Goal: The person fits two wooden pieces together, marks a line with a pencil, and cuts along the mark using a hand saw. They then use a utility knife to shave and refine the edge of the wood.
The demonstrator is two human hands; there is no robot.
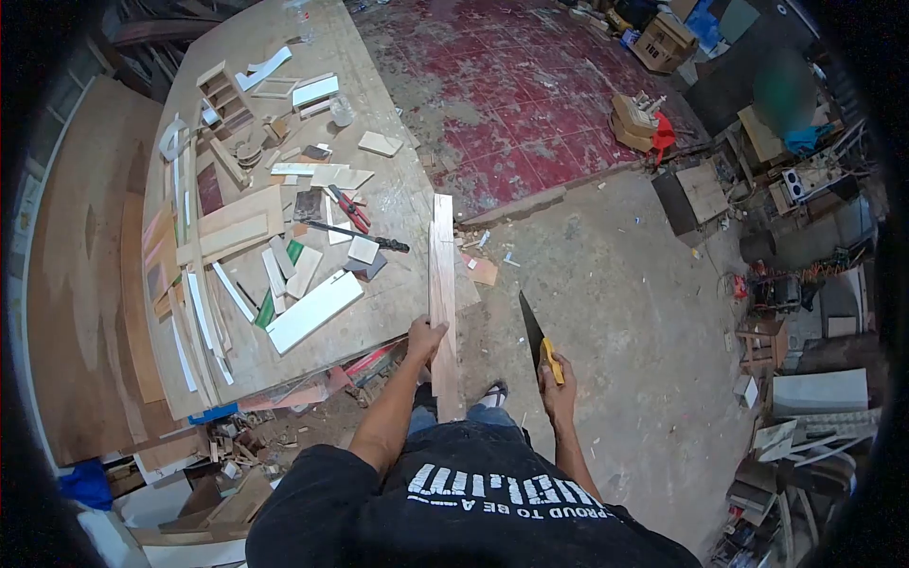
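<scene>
My left hand (426,339) is closed around a long wooden board (442,275) near the right edge of the workbench. The board points away from me, its far end beside the bench edge and its near end close to my body. In my right hand (557,374) is a handsaw (535,327), gripped by its yellow handle. Its dark blade angles forward and left over the concrete floor, apart from the board. On the bench left of the board lie red-handled pliers (350,209) and a long black tool (365,237).
The workbench (398,303) carries many wood offcuts, a white board (314,311) and a small wooden shelf piece (223,97). Scraps lie on the floor under the bench. Cardboard boxes (663,43) and a wooden cabinet (701,189) stand at the right, with clutter along that wall.
</scene>
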